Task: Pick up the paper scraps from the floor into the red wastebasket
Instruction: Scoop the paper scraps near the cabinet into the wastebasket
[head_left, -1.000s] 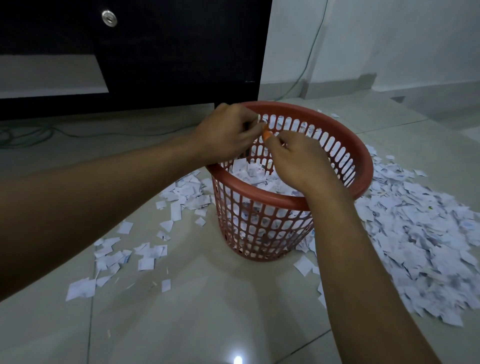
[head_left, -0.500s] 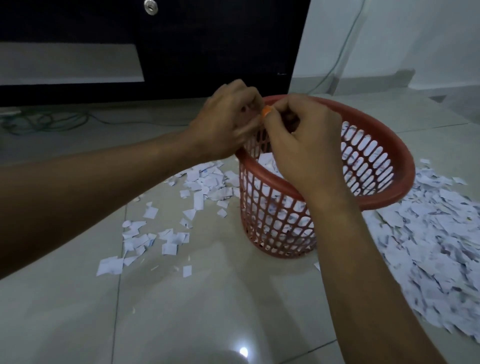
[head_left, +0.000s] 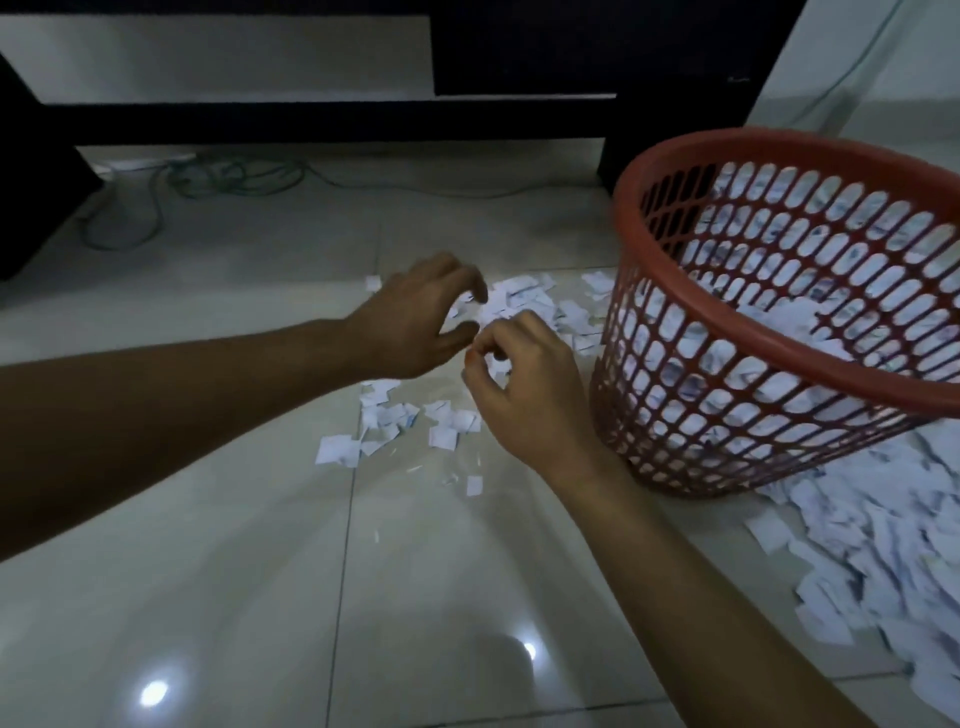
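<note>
Many small white paper scraps (head_left: 519, 304) lay on the pale glossy tiled floor (head_left: 249, 545), left of the red plastic lattice wastebasket (head_left: 779, 332). Left hand (head_left: 415, 322) hovered, fingers loosely spread; right hand (head_left: 524, 395) curled, contents indiscernible. Scraps appeared light and limp, best gathered in bunches.

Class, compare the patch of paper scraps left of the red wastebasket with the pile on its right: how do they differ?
The left patch is small and thin, with floor tiles showing between scraps; the right pile is bigger and dense, hiding the floor. Both hands, left hand and right hand, are over the left patch; none is at the right pile. Both are white scraps lying beside the red wastebasket.
</note>
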